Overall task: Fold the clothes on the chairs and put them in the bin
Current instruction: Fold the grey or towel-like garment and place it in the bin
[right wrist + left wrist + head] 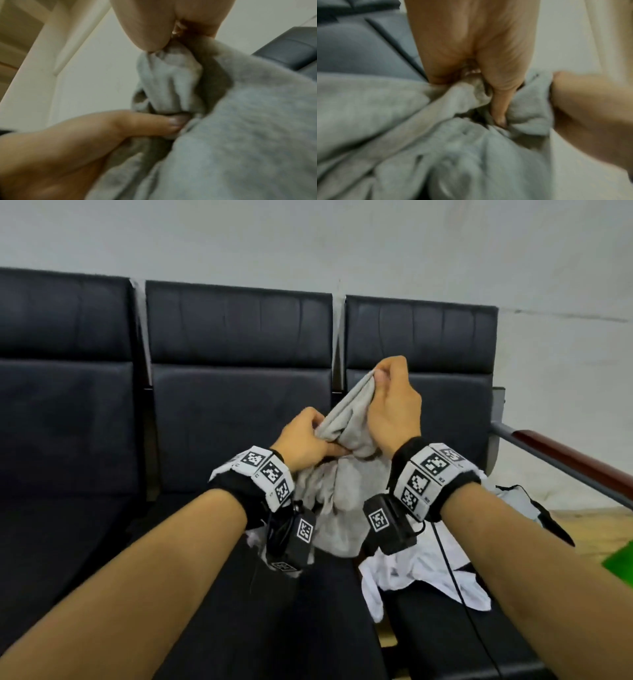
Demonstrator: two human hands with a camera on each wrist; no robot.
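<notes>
**Grey garment up in both hands over the chairs**

Starting at the left: the left hand [306, 440] is bunched into the grey garment [337, 491], fingers curled into the cloth and thumb pressed along a fold. The left wrist view is blurred, but the thumb [500, 106] shows digging down into a crease of the fabric. Across to the right, the right hand [394, 402] sits higher, pinching the top edge of the same garment between thumb and fingertips, so the cloth runs as a ridge from the upper hand down to the lower one. The rest hangs crumpled between the wrists, its lower part hidden behind the wristbands and camera boxes; what kind of garment it is cannot be made out. It hangs in the air in front of the middle chair [239, 412] of a row of dark padded chairs. Further right, a white garment with black trim [431, 573] lies rumpled on the right-hand seat, partly covered by the right forearm. At the far right edge, a small green patch [620, 563] is cut off by the frame.
</notes>
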